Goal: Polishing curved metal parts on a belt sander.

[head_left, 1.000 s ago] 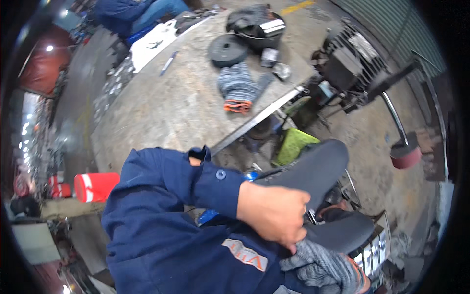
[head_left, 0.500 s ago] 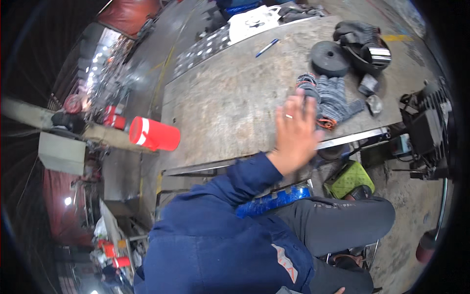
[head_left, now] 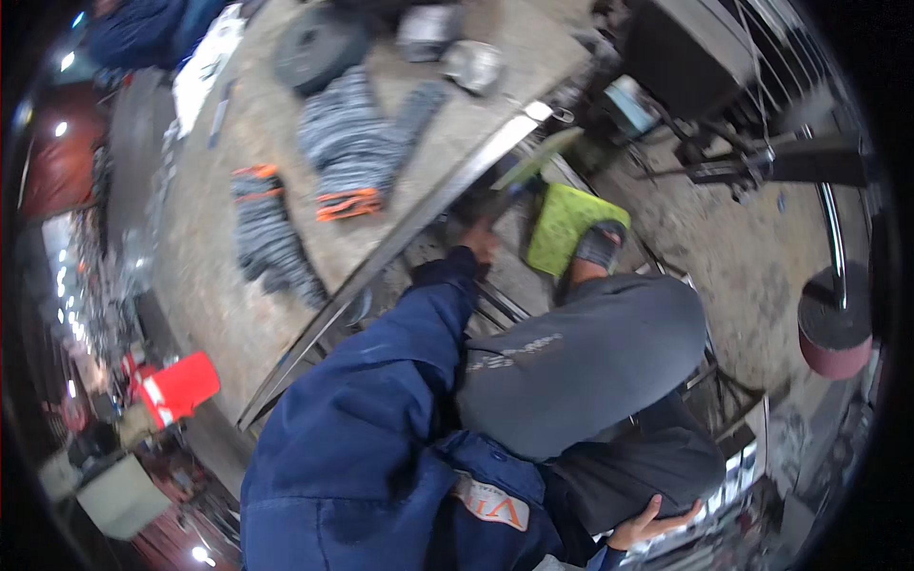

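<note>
My left hand point(head_left: 481, 243), blurred, reaches down past the metal edge of the worktable point(head_left: 205, 314). Its fingers are smeared against dark parts below, so any grip is unclear. Close by is a blurred greenish flat piece point(head_left: 538, 157). My right hand point(head_left: 657, 523) rests with fingers spread on my dark trouser leg point(head_left: 633, 476). On the tabletop lie two grey knit work gloves with orange cuffs: one glove point(head_left: 347, 143) farther back, with fingers pointing away, and another glove point(head_left: 276, 233) nearer the edge, to its left. Neither hand touches them.
Behind the gloves are a dark round disc point(head_left: 322, 48), a crumpled clear piece point(head_left: 473, 67) and a pen point(head_left: 222, 114). A red jug point(head_left: 181, 388) stands left. My foot rests by a yellow-green plastic block point(head_left: 571, 228). Black machinery point(head_left: 752, 167) and a round-based stand point(head_left: 835, 324) are right.
The view has swung to the right. My left hand has left the gloves and dropped below the table edge. One glove now lies apart from the other. My right hand shows more fully.
</note>
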The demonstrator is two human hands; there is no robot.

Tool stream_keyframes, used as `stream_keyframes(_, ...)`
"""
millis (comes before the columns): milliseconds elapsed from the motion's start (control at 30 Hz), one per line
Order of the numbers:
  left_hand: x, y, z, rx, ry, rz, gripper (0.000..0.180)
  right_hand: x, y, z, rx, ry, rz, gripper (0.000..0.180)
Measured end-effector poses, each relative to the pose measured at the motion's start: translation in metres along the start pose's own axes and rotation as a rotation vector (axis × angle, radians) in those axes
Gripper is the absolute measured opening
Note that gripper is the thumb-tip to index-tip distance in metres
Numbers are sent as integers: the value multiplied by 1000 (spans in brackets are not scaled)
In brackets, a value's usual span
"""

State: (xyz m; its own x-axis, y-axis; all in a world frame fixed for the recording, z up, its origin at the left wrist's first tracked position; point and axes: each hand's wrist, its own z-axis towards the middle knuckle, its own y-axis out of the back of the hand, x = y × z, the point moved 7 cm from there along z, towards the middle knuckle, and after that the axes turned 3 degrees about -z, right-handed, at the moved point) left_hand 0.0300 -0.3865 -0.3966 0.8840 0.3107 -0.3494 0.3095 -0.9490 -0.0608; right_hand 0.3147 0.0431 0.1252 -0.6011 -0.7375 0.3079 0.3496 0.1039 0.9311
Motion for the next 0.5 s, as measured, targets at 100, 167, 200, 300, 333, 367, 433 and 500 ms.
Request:
stream_keyframes(100,-3,45,45,-101,63,-387,61,-16,-2,-6,6,-108,13,72)
stream_keyframes(167,-2,31,50,-161,132,-475,61,-18,2,-10,-20,-239,-13,73)
stream_keyframes(200,-2,29,51,-243,164,-587,70,-22,2,-11,-22,-247,-36,73)
stream_keyframes(300,-18,12,64,-168,-22,-896,62,-23,3,-9,-28,-270,45,76)
stream_keyframes(333,-42,-11,18,-186,-121,-793,51,-20,4,-9,-24,-272,27,76)
stream_keyframes(367,-21,12,59,-192,-65,-818,52,-20,5,-10,-29,-275,33,76)
stream_keyframes(433,-31,33,60,-203,-40,-856,53,-27,-2,-8,-20,-269,87,78)
stream_keyframes(500,-49,10,-1,-486,-201,-659,48,-27,7,-12,-43,-261,4,78)
